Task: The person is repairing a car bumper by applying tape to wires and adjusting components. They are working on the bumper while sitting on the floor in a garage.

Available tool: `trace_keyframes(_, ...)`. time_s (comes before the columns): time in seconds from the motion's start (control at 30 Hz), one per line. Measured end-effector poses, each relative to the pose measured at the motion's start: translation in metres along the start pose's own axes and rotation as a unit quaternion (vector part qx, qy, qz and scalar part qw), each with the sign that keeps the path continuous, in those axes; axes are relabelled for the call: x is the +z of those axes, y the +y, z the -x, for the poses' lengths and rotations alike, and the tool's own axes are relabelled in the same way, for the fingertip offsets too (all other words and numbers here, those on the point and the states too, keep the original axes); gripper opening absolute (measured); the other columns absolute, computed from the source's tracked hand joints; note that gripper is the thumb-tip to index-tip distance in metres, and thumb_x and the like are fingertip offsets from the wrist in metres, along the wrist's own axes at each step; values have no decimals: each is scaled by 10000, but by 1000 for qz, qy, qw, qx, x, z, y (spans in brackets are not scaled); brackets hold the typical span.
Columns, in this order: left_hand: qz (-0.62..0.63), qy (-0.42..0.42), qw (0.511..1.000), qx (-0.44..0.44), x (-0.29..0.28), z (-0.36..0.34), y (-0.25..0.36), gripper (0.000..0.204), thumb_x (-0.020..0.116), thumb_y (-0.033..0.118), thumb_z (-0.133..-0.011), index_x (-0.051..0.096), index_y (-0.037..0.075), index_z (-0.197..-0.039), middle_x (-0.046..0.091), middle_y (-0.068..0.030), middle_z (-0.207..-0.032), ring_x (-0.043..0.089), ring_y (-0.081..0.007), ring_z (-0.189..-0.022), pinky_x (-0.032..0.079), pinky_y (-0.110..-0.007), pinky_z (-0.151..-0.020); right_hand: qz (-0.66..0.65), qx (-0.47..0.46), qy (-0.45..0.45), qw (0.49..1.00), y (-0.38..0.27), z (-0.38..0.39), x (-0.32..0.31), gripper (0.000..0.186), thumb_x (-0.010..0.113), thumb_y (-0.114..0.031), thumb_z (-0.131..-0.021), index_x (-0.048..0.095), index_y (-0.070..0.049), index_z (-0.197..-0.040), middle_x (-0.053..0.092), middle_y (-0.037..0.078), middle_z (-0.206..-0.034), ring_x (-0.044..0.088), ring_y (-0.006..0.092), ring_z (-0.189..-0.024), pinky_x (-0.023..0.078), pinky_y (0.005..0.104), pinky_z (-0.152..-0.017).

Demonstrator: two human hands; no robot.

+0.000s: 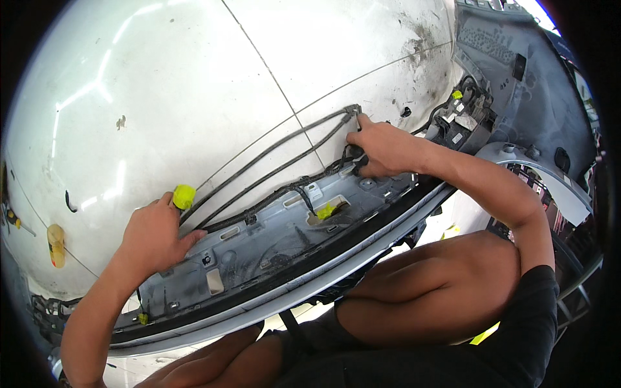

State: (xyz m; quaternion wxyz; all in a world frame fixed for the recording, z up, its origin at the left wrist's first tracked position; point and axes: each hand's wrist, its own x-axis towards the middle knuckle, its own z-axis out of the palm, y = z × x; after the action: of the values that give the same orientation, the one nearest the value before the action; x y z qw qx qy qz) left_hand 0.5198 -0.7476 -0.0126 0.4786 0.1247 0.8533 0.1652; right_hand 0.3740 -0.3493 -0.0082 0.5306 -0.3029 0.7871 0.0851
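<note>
A long grey car bumper (246, 268) lies across in front of me, its hollow inner side up. Black corrugated wiring harness (278, 193) runs along its far edge. From it, two lengths of black cable (272, 150) arc out over the floor and meet near my right hand. My left hand (154, 234) is closed around the harness at its left part, beside a bright yellow wrapped piece (184, 196). My right hand (390, 149) is closed on the harness farther right, next to a dark connector; its fingertips are partly hidden.
On the pale tiled floor (194, 84), a screwdriver (26, 226) and a yellowish bottle (56, 246) lie at the left. More grey body panels (524, 97) stand at the right. Yellow tags (326, 211) mark the wiring. My legs are close behind the bumper.
</note>
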Motion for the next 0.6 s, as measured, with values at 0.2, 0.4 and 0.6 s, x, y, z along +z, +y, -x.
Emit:
trace_keyframes(0.2,-46,-125,991,-4,-12,3,8,359,714,263,-894,664,-69,-1022,646,-269,-1107,673,-421,-995,555,-496,-866,-114,21,-81,990,-17,22,-28,585,751,-327,-789,661,67,-1212,581,298,-1175,625,466,-1118,507,479,-980)
trace_keyframes(0.4,-39,-107,987,115,14,15,5,278,735,119,-841,674,-62,-1043,640,-237,-1152,662,-410,-1043,558,-453,-911,-97,18,-83,992,-38,45,-12,554,699,-376,-893,661,88,-1194,605,305,-1160,633,457,-1093,502,483,-965)
trace_keyframes(0.6,136,-172,976,17,-5,-1,-7,559,884,240,-763,629,-3,-1198,596,-205,-1239,626,-413,-1128,538,-462,-937,-152,10,-169,974,-37,32,-26,423,714,-317,-943,697,80,-1089,651,262,-990,664,392,-1046,515,452,-894)
